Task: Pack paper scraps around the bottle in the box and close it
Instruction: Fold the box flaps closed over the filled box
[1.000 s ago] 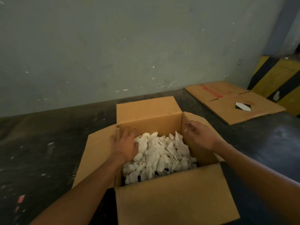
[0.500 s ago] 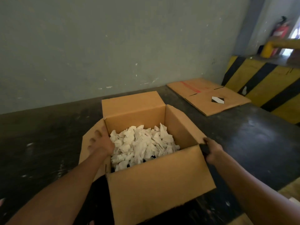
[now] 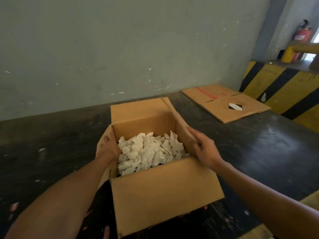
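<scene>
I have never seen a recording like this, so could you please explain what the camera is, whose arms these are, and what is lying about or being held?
There is no machine here: a camera worn on a person's head looks forward and down at their own bare arms. On the dark floor stands an open cardboard box filled with white paper scraps; no bottle shows among them. The left hand rests on the box's left flap, and the right hand is at the raised right flap, though blur hides the grip. A flattened carton lies further back, beside a yellow-and-black striped barrier.
</scene>
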{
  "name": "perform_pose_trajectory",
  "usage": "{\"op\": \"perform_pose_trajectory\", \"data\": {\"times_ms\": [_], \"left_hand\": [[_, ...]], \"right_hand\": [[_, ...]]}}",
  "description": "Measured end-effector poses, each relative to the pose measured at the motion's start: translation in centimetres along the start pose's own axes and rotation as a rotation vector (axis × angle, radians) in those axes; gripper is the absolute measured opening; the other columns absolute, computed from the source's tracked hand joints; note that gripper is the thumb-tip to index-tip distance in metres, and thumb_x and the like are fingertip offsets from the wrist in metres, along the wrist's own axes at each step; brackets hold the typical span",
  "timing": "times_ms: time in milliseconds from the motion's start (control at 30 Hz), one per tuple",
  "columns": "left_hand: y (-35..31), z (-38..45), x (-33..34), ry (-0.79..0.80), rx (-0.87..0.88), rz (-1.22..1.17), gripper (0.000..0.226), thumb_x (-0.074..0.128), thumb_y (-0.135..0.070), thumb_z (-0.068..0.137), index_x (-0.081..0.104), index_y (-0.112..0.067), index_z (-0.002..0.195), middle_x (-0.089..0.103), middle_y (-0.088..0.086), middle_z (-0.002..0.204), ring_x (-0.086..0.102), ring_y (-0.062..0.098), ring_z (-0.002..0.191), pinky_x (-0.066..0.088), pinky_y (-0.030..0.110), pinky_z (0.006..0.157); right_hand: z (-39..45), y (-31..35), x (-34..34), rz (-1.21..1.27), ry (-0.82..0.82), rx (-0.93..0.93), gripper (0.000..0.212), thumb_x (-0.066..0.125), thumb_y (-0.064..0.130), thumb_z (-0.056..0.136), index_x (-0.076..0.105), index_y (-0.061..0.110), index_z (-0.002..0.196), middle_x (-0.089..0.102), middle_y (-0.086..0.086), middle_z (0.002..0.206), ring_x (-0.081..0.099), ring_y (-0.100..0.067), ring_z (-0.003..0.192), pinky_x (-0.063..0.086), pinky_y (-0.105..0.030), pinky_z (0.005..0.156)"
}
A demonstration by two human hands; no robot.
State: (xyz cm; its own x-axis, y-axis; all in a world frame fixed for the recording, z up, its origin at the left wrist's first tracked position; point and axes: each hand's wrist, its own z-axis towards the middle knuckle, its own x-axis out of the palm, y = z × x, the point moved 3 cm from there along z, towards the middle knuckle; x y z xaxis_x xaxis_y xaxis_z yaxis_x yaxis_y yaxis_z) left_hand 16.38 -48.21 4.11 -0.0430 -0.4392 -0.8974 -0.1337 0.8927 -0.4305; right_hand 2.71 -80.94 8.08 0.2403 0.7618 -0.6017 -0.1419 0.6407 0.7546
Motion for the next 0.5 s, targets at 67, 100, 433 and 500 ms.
{"op": "perform_pose_trajectory", "data": {"times_ms": [67, 100, 433, 500], "left_hand": [[1.1, -0.4, -1.0, 0.011, -0.033, -0.011, 0.064, 0.032, -0.037, 0.102, -0.001, -0.02, 0.154, 0.01, 0.017, 0.161, 0.019, 0.042, 0.144, 0.022, 0.058, 0.115], [1.7, -0.6, -1.5, 0.017, -0.033, 0.002, 0.068, 0.038, -0.033, 0.101, -0.002, -0.019, 0.154, 0.009, 0.016, 0.161, 0.02, 0.041, 0.144, 0.024, 0.058, 0.114], [9.2, -1.1, -5.6, 0.029, 0.044, -0.04, 0.078, 0.054, -0.032, 0.095, 0.006, -0.02, 0.155, 0.017, 0.011, 0.16, 0.029, 0.036, 0.141, 0.031, 0.053, 0.112], [11.5, -0.3, -5.7, -0.006, -0.048, -0.15, 0.065, 0.041, -0.042, 0.098, 0.017, -0.02, 0.154, 0.028, 0.012, 0.156, 0.037, 0.037, 0.135, 0.035, 0.054, 0.109]], "right_hand": [[-0.1, 0.7, 2.1, -0.262, 0.227, -0.041, 0.065, 0.054, 0.032, 0.094, 0.019, 0.053, 0.145, 0.021, 0.008, 0.158, 0.016, -0.019, 0.145, 0.023, -0.054, 0.115], [-0.1, 1.1, 2.9, -0.375, 0.33, -0.043, 0.068, 0.053, 0.044, 0.093, 0.011, 0.057, 0.144, 0.011, 0.009, 0.16, 0.006, -0.02, 0.147, 0.018, -0.057, 0.116], [1.2, 4.8, 9.2, -0.705, 0.697, -0.219, 0.101, 0.024, 0.096, 0.06, -0.025, 0.055, 0.139, -0.028, 0.009, 0.158, -0.022, -0.023, 0.146, 0.006, -0.065, 0.114], [1.6, 5.0, 9.7, -0.776, 0.762, -0.221, 0.107, 0.015, 0.099, 0.053, -0.019, 0.052, 0.143, -0.027, 0.008, 0.158, -0.024, -0.024, 0.145, 0.005, -0.066, 0.113]]}}
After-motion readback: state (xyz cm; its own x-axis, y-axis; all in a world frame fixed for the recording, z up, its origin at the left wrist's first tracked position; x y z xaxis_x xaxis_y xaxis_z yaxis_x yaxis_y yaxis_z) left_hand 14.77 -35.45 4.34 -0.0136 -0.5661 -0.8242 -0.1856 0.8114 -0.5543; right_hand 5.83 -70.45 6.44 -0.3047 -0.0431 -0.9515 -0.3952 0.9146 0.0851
